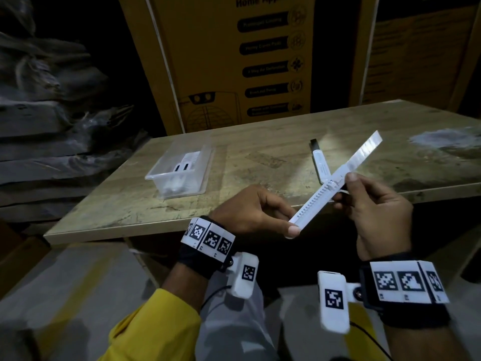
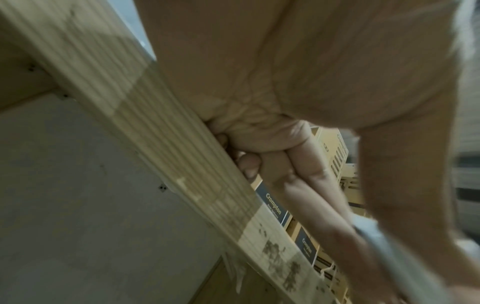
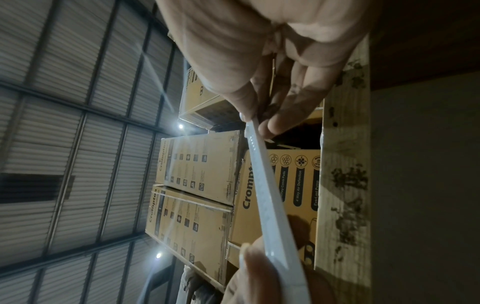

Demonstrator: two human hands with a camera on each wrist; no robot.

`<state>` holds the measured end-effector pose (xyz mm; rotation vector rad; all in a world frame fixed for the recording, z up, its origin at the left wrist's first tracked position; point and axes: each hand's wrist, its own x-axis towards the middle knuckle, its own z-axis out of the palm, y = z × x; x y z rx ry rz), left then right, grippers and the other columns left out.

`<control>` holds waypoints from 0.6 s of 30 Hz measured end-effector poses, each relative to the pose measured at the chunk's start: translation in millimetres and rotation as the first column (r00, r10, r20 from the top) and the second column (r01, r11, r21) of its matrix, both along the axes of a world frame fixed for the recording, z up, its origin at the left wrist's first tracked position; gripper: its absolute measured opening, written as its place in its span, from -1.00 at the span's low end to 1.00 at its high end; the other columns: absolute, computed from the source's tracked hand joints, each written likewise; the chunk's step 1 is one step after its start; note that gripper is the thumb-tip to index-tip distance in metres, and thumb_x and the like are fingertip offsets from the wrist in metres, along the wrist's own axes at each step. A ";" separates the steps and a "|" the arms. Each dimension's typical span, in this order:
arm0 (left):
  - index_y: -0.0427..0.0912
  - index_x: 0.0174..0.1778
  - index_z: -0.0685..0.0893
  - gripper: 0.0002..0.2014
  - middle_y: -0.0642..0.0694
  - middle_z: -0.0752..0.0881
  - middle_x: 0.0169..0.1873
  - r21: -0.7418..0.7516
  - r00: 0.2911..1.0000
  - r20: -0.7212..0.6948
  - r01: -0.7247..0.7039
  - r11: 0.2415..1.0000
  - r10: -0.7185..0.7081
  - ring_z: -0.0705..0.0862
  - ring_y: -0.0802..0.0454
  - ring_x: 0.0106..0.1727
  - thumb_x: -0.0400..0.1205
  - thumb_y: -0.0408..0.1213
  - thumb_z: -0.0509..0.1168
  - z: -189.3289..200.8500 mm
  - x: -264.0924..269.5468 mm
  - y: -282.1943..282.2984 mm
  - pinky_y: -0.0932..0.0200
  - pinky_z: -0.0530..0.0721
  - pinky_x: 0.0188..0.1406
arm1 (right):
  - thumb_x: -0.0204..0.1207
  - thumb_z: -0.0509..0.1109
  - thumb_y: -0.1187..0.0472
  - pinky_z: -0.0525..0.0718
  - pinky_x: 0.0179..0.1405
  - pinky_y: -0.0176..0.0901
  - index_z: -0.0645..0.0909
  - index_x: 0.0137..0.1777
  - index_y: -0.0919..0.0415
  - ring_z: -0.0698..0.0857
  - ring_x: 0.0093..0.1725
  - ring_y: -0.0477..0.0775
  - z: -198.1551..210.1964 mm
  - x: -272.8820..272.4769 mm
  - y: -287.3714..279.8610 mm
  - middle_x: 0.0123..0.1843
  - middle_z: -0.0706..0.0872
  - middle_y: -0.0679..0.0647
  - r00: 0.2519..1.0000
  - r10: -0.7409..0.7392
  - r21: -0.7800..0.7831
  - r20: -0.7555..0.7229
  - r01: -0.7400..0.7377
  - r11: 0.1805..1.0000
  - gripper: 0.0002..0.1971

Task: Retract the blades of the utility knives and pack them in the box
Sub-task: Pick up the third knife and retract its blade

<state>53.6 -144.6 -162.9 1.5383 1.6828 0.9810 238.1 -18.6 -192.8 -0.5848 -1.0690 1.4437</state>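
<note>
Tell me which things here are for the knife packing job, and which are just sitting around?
For the job:
- white knife with its blade out, held by the left hand and right hand
- second knife lying on the table, blade out
- clear box, some white things already inside

Just sitting around:
- big yellow cartons behind the table
- dark stacked sacks

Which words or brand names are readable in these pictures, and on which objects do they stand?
"Crompton": on the yellow cartons.
"4 Way Air Deflection": black label on the front carton.
"EverLast Pump": label beside it.
"Home Appl…": carton behind the table, cut off.
Print on the lying knife: too small.
</note>
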 end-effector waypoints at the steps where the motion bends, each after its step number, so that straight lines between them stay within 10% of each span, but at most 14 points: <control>1: -0.14 0.08 0.98 -0.81 -0.08 0.99 -0.12 0.003 1.000 -0.005 -0.005 1.000 0.005 0.93 0.01 -0.05 0.57 -0.33 0.71 -0.4 -0.2 0.6 -0.04 0.85 0.25 | 0.63 0.49 0.19 0.76 -0.32 -0.16 0.83 -0.11 0.12 0.85 -0.23 0.10 0.6 -0.6 -0.4 -0.13 0.91 0.13 1.000 0.022 0.004 0.013 -0.023 1.000 -0.89; 6: -0.22 0.06 0.98 -0.82 -0.04 0.98 -0.17 0.019 0.999 -0.028 -0.029 0.999 0.030 0.92 0.12 -0.13 0.56 -0.33 0.71 -3.7 1.0 2.3 0.20 0.81 0.12 | 0.62 0.49 0.15 0.82 -0.27 -0.08 0.82 -0.11 0.17 0.86 -0.18 0.19 3.7 0.6 0.4 -0.12 0.90 0.19 0.994 0.086 0.022 0.072 -0.088 0.996 -0.86; 18: -0.25 0.09 0.97 -0.79 -0.13 0.99 -0.13 0.016 0.998 -0.046 -0.036 0.999 0.037 0.92 -0.02 -0.07 0.57 -0.30 0.71 -4.6 -0.3 2.3 -0.02 0.84 0.24 | 0.61 0.50 0.27 0.83 -0.20 -0.12 0.78 -0.17 0.16 0.85 -0.25 0.06 -1.5 -0.8 6.8 -0.21 0.88 0.10 0.991 0.047 0.045 0.125 -0.053 0.998 -0.88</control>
